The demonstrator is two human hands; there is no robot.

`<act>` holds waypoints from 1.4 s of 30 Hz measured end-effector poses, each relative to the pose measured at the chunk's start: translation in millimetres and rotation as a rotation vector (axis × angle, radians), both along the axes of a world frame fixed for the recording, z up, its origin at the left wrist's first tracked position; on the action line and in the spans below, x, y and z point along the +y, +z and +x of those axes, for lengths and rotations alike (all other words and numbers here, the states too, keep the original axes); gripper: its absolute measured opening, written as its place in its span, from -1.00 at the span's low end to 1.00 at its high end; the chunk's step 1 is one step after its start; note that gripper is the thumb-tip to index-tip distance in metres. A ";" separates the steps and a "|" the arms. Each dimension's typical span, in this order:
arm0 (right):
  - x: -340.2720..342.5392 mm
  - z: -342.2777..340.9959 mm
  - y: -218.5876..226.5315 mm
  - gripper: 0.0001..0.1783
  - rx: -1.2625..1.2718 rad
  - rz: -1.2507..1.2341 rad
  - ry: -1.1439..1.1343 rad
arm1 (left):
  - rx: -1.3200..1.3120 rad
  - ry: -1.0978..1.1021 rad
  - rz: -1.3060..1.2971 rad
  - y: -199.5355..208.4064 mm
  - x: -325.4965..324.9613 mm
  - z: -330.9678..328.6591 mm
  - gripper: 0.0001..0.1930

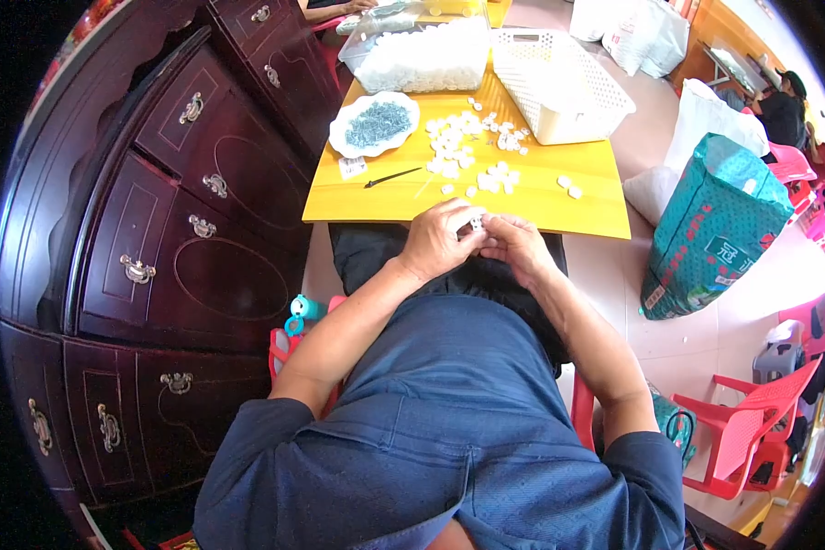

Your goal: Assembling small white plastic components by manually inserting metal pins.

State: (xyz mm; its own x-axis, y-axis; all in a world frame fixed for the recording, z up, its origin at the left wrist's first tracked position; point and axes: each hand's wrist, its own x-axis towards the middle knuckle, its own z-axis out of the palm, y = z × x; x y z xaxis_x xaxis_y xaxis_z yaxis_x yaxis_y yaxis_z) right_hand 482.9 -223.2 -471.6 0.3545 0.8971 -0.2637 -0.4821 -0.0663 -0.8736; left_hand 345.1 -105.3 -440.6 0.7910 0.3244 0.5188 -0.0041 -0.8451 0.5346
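Fingertips of the left hand (434, 240) and right hand (520, 246) pinch a small whitish, apparently plastic part (476, 223) near the front edge of the yellow wooden table (573, 213). A slackened pinch could drop it. Beyond lie loose white pieces (449, 143). Printing marks a white paper label (352, 167) and glossy teal bag (692, 234).

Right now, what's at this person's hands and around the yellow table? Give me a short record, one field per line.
Left hand: pinches a small white piece, partly hidden by fingers
Right hand: fingertips at that same piece; exact grip unclear
Yellow table: loose white pieces, dark slim tool
White plate: grey-blue small parts
Far side: clear bin of white pieces, white perforated basket
Right floor: green bag
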 end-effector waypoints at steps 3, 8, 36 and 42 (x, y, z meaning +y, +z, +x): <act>-0.9 -0.8 0.3 -0.77 0.020 0.017 0.001 | -0.012 -0.001 -0.024 -0.5 0.1 -0.2 -0.78; -1.2 -2.0 -1.7 -0.78 0.044 0.043 -0.006 | -0.009 -0.010 -0.013 -0.6 1.3 0.0 -0.82; -7.4 13.1 17.6 -0.79 0.110 0.015 -0.256 | 0.062 -0.249 -0.382 11.7 27.3 53.0 -0.67; -2.7 25.7 30.4 -0.77 0.163 -0.122 -0.253 | 0.061 -0.292 -0.451 8.8 41.4 67.4 -0.70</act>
State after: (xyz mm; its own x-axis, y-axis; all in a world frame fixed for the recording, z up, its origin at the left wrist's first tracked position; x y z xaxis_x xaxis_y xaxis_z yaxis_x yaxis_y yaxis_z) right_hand 508.5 -225.8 -441.2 0.5065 0.7444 -0.4352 -0.6296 -0.0256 -0.7765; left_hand 412.5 -63.9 -431.7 0.9060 0.2666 0.3289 -0.1618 -0.4999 0.8509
